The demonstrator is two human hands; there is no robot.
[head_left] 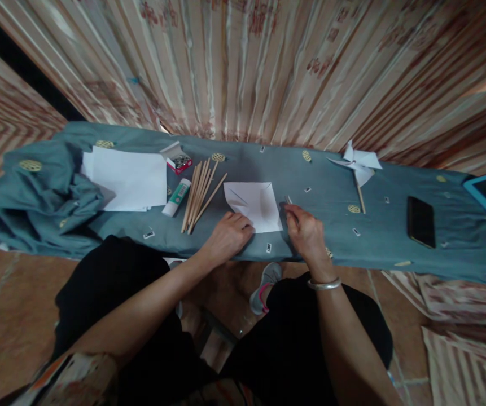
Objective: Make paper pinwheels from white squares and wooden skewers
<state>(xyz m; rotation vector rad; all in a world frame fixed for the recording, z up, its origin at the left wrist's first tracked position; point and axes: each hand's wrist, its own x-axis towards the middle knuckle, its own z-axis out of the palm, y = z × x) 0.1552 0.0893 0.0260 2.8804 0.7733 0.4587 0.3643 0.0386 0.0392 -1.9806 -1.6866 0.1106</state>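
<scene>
Reaching in from the lower left, the left forearm (153,307) runs diagonally up to the table, and here's the left hand (231,234), palm down, knuckles bent, fingers bunched over the lower left corner of a square of white paper (262,208). It's a steadying sort of pose; whether the thumb pinches the edge from below, I cannot tell. The paper lies on the green cloth (293,169) right between the two hands, its upper left corner lifting a little, slanted lines near its upper corners.

Over to the other side! The right forearm (342,332) climbs from the lower right, a silver bangle (324,284) round the wrist, and the right hand (305,230) sits just beside the paper's right edge. Fingers curled in, thumb and forefinger drawn together: a narrow pinch on a thin pale item (289,199), its tip poking out up and to the left, too small to identify. The wrist tilts inward, towards the sheet.

Near the left hand, a fan of wooden sticks (200,194), then a glue stick (176,197) and an opened small box (178,159), with a stack of white paper (130,180) beyond. Well right of the right hand, a white pinwheel (355,162) lies on its stick, and farther along, a dark phone (421,221).
</scene>
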